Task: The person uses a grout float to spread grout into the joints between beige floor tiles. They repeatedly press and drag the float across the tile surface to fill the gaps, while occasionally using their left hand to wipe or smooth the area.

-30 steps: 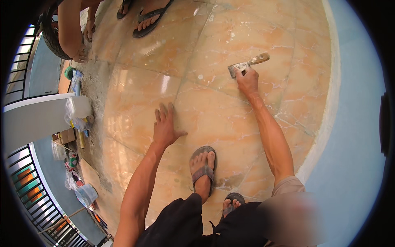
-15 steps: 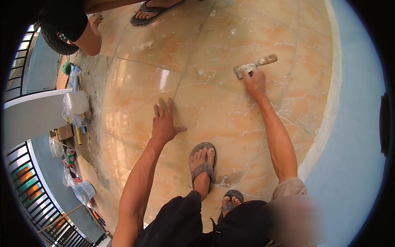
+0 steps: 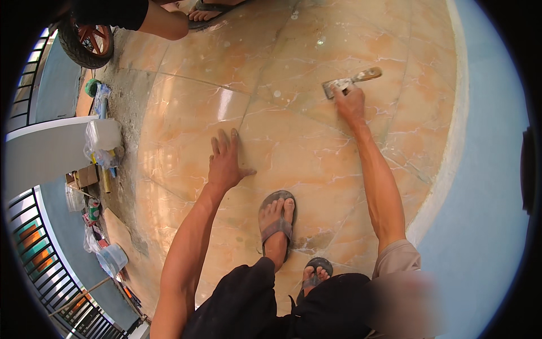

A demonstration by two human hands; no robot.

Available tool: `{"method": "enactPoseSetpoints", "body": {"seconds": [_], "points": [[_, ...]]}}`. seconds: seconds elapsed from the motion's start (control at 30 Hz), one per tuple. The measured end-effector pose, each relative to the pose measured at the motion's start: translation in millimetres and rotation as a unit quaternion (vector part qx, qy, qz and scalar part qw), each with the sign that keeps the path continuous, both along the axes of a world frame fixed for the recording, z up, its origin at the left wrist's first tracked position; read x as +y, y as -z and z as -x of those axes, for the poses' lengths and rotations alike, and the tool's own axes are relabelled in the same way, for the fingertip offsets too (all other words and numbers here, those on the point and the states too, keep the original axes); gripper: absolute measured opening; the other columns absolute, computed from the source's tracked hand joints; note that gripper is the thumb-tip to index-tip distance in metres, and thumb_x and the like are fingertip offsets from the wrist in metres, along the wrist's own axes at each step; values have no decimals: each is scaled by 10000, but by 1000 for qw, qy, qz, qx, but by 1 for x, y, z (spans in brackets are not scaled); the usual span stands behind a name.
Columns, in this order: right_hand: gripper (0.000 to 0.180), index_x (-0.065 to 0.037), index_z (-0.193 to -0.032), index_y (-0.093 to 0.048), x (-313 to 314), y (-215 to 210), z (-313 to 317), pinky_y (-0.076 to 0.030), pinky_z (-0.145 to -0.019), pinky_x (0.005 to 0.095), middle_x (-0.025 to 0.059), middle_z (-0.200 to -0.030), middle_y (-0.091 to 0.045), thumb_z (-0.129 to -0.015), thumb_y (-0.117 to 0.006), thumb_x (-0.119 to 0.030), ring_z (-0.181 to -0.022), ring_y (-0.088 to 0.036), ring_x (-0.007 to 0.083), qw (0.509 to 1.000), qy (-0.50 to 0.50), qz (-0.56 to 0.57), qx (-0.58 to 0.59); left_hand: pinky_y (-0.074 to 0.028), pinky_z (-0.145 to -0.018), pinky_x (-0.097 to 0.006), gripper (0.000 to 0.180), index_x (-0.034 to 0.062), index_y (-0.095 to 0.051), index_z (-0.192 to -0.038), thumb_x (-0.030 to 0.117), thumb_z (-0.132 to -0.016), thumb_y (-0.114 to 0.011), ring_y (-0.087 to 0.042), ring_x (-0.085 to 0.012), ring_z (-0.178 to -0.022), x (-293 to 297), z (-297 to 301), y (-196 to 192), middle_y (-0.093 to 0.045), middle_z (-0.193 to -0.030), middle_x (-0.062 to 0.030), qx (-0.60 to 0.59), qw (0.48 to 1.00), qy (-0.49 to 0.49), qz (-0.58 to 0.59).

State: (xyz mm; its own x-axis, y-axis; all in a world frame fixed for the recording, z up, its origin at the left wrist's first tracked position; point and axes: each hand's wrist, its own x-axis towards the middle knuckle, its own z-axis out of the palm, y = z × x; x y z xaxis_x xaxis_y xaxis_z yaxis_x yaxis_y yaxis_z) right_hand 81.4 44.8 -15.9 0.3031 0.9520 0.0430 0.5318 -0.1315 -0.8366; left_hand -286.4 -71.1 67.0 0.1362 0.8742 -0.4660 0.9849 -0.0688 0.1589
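My right hand [image 3: 350, 103] reaches forward and grips a scraper [image 3: 351, 81] with a wooden handle, its metal blade pressed flat on the orange marbled floor tiles [image 3: 293, 51]. My left hand [image 3: 226, 161] rests flat on the tile beside a grout line, fingers spread, holding nothing. My sandalled feet [image 3: 276, 220] are planted on the tiles between my two arms.
Another person's arm and sandalled foot [image 3: 206, 12] are at the top, next to a wheel [image 3: 84, 42]. Bags, a plastic container [image 3: 103, 135] and clutter line the left edge by a white wall and railing. A pale blue wall [image 3: 485, 186] borders the right.
My right hand has slid the scraper farther forward and to the right along the tile. The other person has shifted toward the top edge. My left hand stays put.
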Motion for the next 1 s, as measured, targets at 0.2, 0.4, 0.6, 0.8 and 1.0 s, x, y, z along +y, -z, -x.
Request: {"method": "enactPoseSetpoints", "body": {"seconds": [0.2,0.4,0.6,0.8,1.0], "points": [[315,47,-859,-737,4,-11,-16,-512,-593,411,177,-667,-696,-909,-772,-262,-603,-690,258,995,87,45,-14,-465,-1043,-694,1365,121,-120,-1668,453,-650,-966,-175,-587,-1521,-1,3,6,-70,-1694,-320,-15,1000,-2,-9],[334,63,-845,-723,-29,-13,23,-534,-614,421,207,-704,-720,-907,-767,-262,-615,-708,290,997,-37,67,26,-454,-1055,-698,1364,123,-120,-1669,453,-651,-965,-175,-585,-1523,-1,7,4,-79,-1695,-316,4,1000,-8,2],[280,33,-928,-742,-13,-6,-11,-509,-611,370,141,-736,-736,-921,-763,-246,-641,-674,204,999,-41,8,-22,-452,-1060,-700,1358,120,-119,-1669,446,-657,-964,-175,-590,-1520,-2,-1,-1,-78,-1694,-320,-10,1000,-11,2],[296,36,-960,-723,0,-26,-13,-547,-690,441,240,-831,-726,-911,-723,-256,-769,-721,395,995,-91,28,19,-445,-1069,-700,1357,113,-118,-1667,435,-658,-966,-150,-580,-1532,0,-1,-2,-65,-1698,-311,1,1000,-14,15],[262,21,-979,-731,9,-26,-10,-540,-698,408,211,-823,-732,-927,-717,-235,-741,-705,316,989,-140,26,-32,-445,-1080,-684,1339,94,-132,-1662,431,-667,-963,-153,-578,-1532,2,-5,-3,-61,-1698,-310,2,1000,-6,15]]}}
